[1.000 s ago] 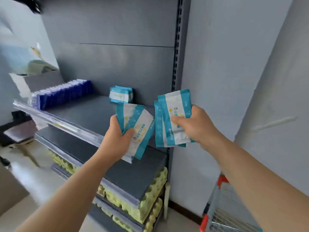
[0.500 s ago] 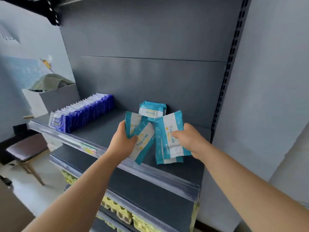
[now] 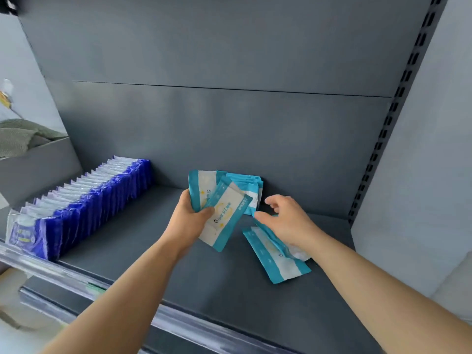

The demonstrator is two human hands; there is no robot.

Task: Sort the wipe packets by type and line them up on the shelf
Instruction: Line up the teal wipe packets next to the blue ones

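My left hand [image 3: 190, 221] grips a fanned bunch of teal packets [image 3: 224, 213], thumb across the front face and fingers curled behind, holding them above the middle of the shelf [image 3: 153, 251]. My right hand [image 3: 286, 221] is spread and loose, holding nothing, over two or so loose teal packets [image 3: 275, 259] that lie flat and askew on the shelf to the right. I cannot tell whether my wrist touches them. These look like light, soft pouches with slick film skins, so I judge they will slide over one another and sag if I take them by a corner. The better hold is across the flat faces near the middle, pinched together so that the stack stays square, or along the stiffer sealed end bands. Squeezing should not harm them, but a fan like the one in my left hand could spill. Against the back panel, just beyond my left hand, a short teal stack [image 3: 251, 185] stands on edge, and that looks like the place for the rest. On the left of the shelf a long row of blue packets [image 3: 84, 200] stands upright and tightly packed, running from near to far. Further left, off the shelf, a grey box [image 3: 38, 162] holds a crumpled green cloth [image 3: 15, 139].
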